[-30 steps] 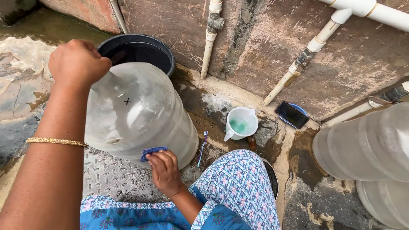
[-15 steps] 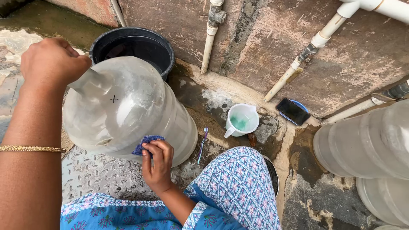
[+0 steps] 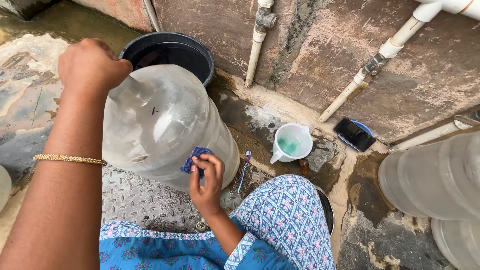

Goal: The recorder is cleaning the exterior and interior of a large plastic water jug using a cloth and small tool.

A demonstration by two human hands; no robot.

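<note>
At the left edge lies wet, mottled stone ground [image 3: 25, 75] with open room. The left hand [image 3: 92, 65], a gold bangle [image 3: 70, 159] on its wrist, is closed in a fist around the neck of a large translucent plastic water jug [image 3: 165, 125], which tilts on a studded metal plate [image 3: 140, 200] just in front of a black bucket [image 3: 170, 50]. The jug's rounded wall looks cloudy and wet. The right hand [image 3: 207, 182] pinches a small blue scrub pad [image 3: 196, 159] against the jug's lower side. Rightward lie a toothbrush [image 3: 244, 170], a white mug [image 3: 292, 142] of green liquid, a dark phone [image 3: 354, 134], and more jugs [image 3: 430, 180] crowding the right edge.
</note>
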